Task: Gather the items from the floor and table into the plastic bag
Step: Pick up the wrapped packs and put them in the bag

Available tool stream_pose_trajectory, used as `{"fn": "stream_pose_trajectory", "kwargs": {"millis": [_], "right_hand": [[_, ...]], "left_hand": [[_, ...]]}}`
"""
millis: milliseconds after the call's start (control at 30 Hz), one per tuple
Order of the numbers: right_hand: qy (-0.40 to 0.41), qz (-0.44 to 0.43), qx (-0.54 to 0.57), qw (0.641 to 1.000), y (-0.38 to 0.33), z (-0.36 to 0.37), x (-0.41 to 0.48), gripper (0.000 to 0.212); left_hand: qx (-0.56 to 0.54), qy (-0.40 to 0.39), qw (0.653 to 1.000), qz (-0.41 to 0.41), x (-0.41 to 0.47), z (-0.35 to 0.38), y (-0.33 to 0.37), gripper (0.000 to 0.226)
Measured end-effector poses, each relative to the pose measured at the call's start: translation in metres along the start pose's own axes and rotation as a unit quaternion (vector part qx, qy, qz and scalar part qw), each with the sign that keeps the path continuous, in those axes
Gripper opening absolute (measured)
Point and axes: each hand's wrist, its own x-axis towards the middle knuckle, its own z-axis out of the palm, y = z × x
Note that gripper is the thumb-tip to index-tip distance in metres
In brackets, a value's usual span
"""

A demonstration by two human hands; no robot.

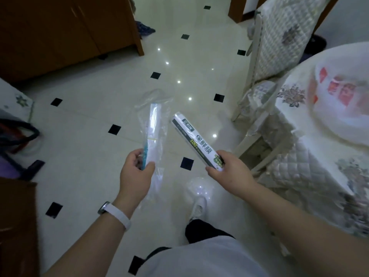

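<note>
The floor (pixel 89 120) fills most of the view: glossy cream tiles with small black square insets, and bright spots of lamp reflection on them. At 10 o'clock stands a brown wooden cabinet (pixel 60 37) with flat doors. At 3 to 4 o'clock is the table (pixel 311 166), covered by a quilted cream cloth with grey flower print. At 1 o'clock, just beside it, a chair (pixel 279 37) with pale frame wears a similar quilted cover. On the table at 3 o'clock lies the white plastic bag (pixel 343 108), thin, crumpled and soft, with red print on it; it is well apart from both hands. Near the centre, above the floor, the right hand (pixel 229 172) holds a cling film roll (pixel 195 140), a long cylinder with a dark and white printed label; its fingers and thumb curl round the near end, and the roll points toward 11 o'clock. The left hand (pixel 135 172) pinches with thumb and fingers a clear packet (pixel 153 120), a long, wrinkled transparent sleeve with a narrow blue and white thing inside, pointing toward 12 o'clock. A smooth white wristband (pixel 117 212) is round the left wrist.
</note>
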Motion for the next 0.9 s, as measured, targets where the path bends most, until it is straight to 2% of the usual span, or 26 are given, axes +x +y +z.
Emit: {"fn": "stream_pose_trajectory", "kwargs": {"millis": [233, 333, 533, 733, 900], "right_hand": [[0.073, 0.032, 0.018, 0.997, -0.010, -0.075, 0.083, 0.023], [0.109, 0.071, 0.024, 0.991, -0.006, -0.095, 0.104, 0.031], [0.169, 0.160, 0.033, 0.972, -0.003, -0.111, 0.148, 0.027], [0.274, 0.268, 0.058, 0.922, -0.022, -0.126, 0.196, 0.035], [0.345, 0.339, 0.073, 0.872, -0.037, -0.137, 0.222, 0.034]], "left_hand": [[0.001, -0.068, 0.996, 0.056, 0.089, 0.057, 0.076, 0.033], [0.001, -0.111, 0.991, 0.081, 0.126, 0.083, 0.098, 0.033], [0.004, -0.212, 0.973, 0.095, 0.217, 0.138, 0.125, 0.034], [0.017, -0.343, 0.931, 0.127, 0.306, 0.185, 0.168, 0.034], [0.037, -0.417, 0.892, 0.173, 0.363, 0.231, 0.204, 0.034]]}}
